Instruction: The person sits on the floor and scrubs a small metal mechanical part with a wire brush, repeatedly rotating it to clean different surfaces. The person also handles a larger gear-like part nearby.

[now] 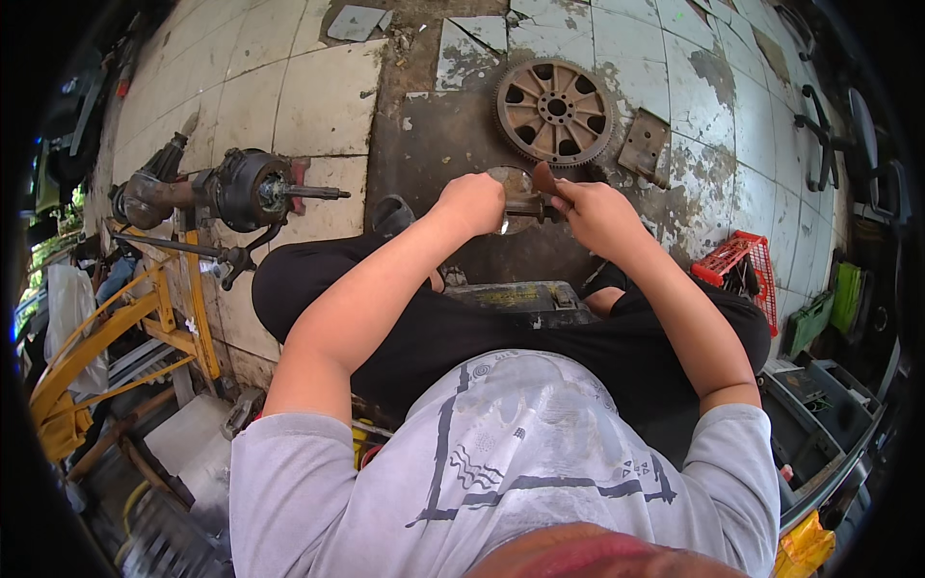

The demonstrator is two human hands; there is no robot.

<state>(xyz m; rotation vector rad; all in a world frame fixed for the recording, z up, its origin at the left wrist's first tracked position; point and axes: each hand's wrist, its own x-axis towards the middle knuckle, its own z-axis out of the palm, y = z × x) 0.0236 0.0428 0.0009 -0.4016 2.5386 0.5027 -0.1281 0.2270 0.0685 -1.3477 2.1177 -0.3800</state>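
Between my hands, above the stained floor, is a greyish metal part (pixel 520 204) with a rounded plate and a short stem. My left hand (pixel 474 203) is closed at the left side of this part, and its fingertips are hidden. On the other side, my right hand (pixel 599 218) pinches a reddish-brown, flat, curled piece of sandpaper (pixel 545 180), held against or just over the metal part. Whether my right fingers also touch the stem cannot be seen. Just beyond my hands lies a large toothed flywheel (pixel 584 125), flat on the floor.
A rusty metal bracket (pixel 646 143) lies right of the flywheel. At left, an axle assembly (pixel 246 193) stands by a yellow metal frame (pixel 145 318). A dark case (pixel 511 296) is between my legs. A red plastic basket (pixel 742 262) and a grey toolbox (pixel 827 409) are at right.
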